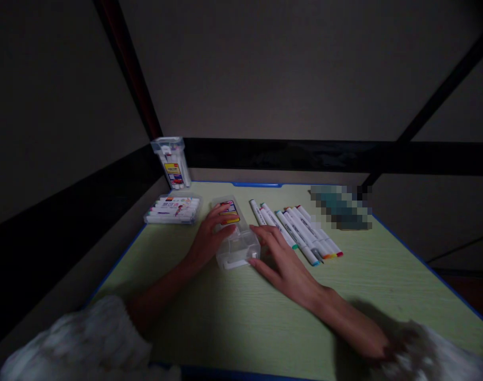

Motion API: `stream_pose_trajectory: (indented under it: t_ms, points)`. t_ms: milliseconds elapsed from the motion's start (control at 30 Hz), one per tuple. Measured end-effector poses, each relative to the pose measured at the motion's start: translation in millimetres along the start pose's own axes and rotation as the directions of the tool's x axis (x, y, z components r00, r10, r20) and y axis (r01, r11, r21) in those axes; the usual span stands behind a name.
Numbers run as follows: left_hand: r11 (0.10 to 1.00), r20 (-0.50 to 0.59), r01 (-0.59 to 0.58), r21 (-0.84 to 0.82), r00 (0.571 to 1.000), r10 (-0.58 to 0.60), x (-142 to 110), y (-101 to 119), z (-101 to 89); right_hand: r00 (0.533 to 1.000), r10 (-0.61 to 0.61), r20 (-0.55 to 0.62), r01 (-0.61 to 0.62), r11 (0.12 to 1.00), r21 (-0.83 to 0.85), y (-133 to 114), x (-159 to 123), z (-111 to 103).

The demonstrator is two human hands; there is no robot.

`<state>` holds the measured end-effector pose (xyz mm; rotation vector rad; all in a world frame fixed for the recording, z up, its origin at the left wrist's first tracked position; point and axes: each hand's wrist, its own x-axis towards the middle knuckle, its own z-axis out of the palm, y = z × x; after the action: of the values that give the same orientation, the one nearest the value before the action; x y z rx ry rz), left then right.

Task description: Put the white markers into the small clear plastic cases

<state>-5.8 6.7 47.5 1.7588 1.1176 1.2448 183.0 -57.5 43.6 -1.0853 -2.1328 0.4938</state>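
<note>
A clear plastic marker case [237, 241] with a coloured label lies on its side on the pale green table [245, 328]. My left hand [209, 238] rests against the case's left side, fingers curled over its top. My right hand [283, 259] sits at the case's right end, fingers spread flat beside its white lid. Several white markers [300, 230] with coloured caps lie in a row just right of the case, close to my right fingers.
A second clear case of markers [172, 210] lies flat at the left. A third case [172, 163] stands upright at the back left corner. A blurred dark green object [340, 206] lies at the back right. Dark walls surround the blue-edged table.
</note>
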Motion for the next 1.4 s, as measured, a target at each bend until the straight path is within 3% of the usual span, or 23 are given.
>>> stream_pose_trajectory:
  t_ms: [133, 500, 867, 1167, 1400]
  points:
    - [0.999, 0.007, 0.026, -0.036, 1.0, -0.026, 1.3, -0.8, -0.1, 0.997, -0.06, 0.047, 0.061, 0.998, -0.028, -0.5, -0.3, -0.5]
    - [0.992, 0.033, 0.112, -0.064, 0.993, -0.11, 4.3, 4.8, -1.3, 0.996, -0.089, 0.011, 0.089, 0.994, -0.057, 0.2, 3.7, -4.9]
    - [0.992, 0.039, 0.105, -0.069, 0.994, -0.102, 4.5, 3.0, -2.0, 0.991, -0.132, 0.014, 0.133, 0.988, -0.084, 2.1, 5.6, -6.9]
    - [0.997, 0.051, 0.076, -0.014, 0.996, -0.075, 7.5, 2.8, -5.9, 0.962, -0.271, 0.044, 0.274, 0.932, -0.237, 7.9, -0.9, -5.9]
    - [1.0, 0.031, 0.022, -0.005, 0.999, -0.022, 8.2, -7.6, -5.1, 0.94, -0.333, 0.079, 0.342, 0.903, -0.26, 5.0, 1.0, -9.6]
